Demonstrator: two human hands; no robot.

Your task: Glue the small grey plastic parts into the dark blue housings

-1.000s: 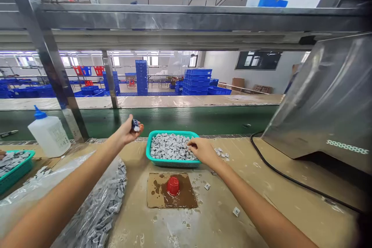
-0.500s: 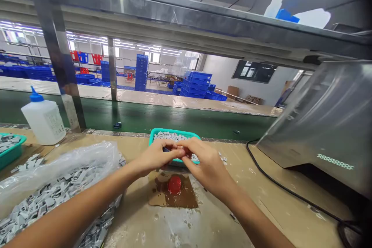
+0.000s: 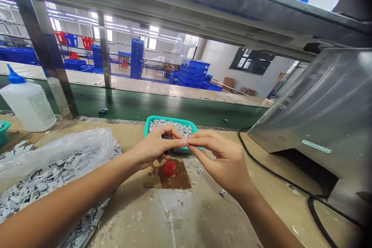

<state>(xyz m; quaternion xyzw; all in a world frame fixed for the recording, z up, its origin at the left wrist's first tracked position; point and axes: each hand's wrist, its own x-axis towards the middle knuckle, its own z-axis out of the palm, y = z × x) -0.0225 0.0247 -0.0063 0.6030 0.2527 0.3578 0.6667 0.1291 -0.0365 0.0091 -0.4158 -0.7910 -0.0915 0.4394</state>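
My left hand is shut on a small dark blue part above the front rim of a teal plastic tray heaped with small grey pieces. My right hand is beside it, thumb and forefinger pinched together close to my left fingertips. No part shows in that pinch. Below my hands, a red dome-shaped cap sits on a brown-stained cardboard pad. Loose grey pieces lie on the tabletop. My left forearm crosses a clear plastic bag full of grey pieces.
A white glue bottle with a blue nozzle stands at the left, behind a second teal tray. A green conveyor belt runs behind the table. A steel housing and black cable lie to the right.
My hands have come together in front of the tray, my left hand moving in from the raised position and my right lifting out of the pieces. The view has tilted and shifted.
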